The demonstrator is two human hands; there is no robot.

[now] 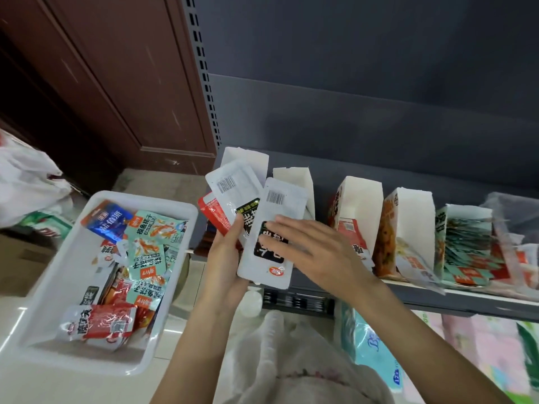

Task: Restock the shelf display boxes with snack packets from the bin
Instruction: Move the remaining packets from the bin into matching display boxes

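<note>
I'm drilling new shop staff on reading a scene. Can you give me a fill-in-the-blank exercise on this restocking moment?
1. The left hand holds a fan of snack packets in front of the ____.
2. The right hand lies with straight fingers on the front white packet, which shows a ____ near its top.
3. The white bin of packets sits on the person's ____ side.

Missing words: shelf; barcode; left

View: one wide-angle head camera
Facing: forward and down, onto the shelf [437, 295] and the bin [73, 287]
Nearness: close, both hands in the middle
</note>
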